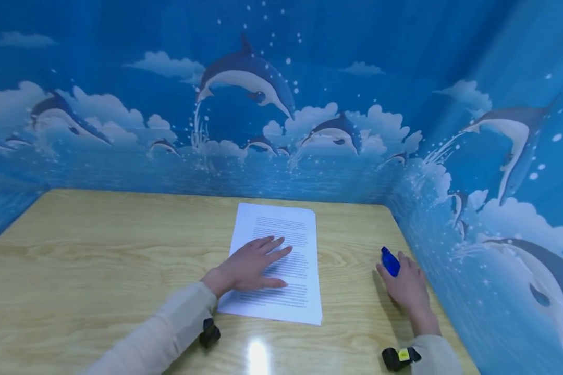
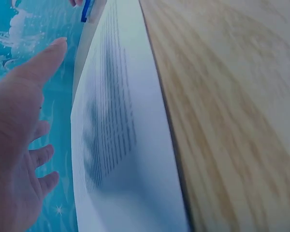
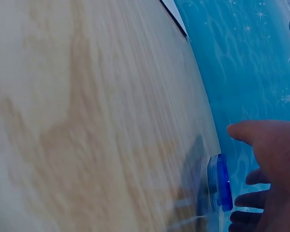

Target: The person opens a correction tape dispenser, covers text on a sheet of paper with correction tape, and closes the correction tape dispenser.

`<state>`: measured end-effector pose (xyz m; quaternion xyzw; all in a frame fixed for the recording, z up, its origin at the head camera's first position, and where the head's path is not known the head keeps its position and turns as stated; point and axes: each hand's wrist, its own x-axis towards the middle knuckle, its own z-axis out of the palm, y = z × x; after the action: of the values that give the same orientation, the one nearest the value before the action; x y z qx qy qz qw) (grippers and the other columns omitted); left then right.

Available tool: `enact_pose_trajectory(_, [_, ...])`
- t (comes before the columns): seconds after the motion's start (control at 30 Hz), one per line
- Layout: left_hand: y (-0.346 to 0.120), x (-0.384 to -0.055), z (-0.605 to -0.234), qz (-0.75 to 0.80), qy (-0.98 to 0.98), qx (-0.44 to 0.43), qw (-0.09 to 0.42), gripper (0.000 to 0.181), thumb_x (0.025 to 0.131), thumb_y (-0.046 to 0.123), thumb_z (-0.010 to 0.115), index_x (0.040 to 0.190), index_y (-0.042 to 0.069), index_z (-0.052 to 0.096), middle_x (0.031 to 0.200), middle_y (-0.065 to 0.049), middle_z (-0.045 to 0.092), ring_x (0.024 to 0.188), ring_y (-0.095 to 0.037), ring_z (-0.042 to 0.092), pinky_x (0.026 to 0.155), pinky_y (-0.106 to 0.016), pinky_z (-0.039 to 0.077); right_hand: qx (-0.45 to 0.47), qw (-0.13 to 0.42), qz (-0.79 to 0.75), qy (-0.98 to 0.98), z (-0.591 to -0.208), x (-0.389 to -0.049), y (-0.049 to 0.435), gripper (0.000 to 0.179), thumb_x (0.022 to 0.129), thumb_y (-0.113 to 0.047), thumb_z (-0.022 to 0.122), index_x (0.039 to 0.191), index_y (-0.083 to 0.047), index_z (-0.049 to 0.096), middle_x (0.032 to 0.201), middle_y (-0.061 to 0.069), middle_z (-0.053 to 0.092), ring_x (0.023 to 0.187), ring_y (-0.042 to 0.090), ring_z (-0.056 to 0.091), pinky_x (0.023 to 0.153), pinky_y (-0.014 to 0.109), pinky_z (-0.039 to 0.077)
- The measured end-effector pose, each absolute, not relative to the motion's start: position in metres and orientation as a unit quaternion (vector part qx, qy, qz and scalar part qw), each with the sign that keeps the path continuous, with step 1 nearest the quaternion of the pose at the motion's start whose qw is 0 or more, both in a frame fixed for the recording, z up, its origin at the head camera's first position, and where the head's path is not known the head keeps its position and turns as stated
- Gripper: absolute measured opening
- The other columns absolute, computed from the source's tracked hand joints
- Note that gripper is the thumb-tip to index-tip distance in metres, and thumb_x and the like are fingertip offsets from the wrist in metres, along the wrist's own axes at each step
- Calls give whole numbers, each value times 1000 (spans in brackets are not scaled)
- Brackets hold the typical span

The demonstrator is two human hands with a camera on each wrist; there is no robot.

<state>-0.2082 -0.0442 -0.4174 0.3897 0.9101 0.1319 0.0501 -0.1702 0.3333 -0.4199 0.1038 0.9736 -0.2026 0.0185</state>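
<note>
A stack of white printed paper lies on the table, its edges slightly out of line at the right. My left hand is spread over its middle, fingers apart; in the left wrist view a gap shows between this hand and the sheet. At the right, a small flat blue object with a narrow tip lies on the table, perhaps a correction tape. My right hand is just over it, covering part of it. The right wrist view shows loose fingers beside the blue object, not closed round it.
The wooden table has a light grain and a bright reflection near its front. A blue curtain printed with dolphins hangs along the back and close by the right edge. Each wrist wears a small black camera, one of them at the left cuff.
</note>
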Motion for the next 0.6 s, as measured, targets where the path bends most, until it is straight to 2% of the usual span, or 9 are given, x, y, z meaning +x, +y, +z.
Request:
enact_pose_trajectory(0.3, [-15,-208,-413,108,895,430,45,79,89,68,44,153,27,23,158,-3,18,143,-23,16,113,-45,18,134,11,-210,968,-421,-174,332,82,94,-43,52,142,16,23,135,42,25,122,57,24,94,65,32])
enact_pose_trajectory(0.6, [-2,-208,-412,78,894,440,31,77,90,68,42,153,27,26,157,-4,22,142,-22,19,113,-43,19,132,-10,-188,973,-427,-177,335,70,94,-32,56,137,18,32,131,41,32,119,56,31,95,63,32])
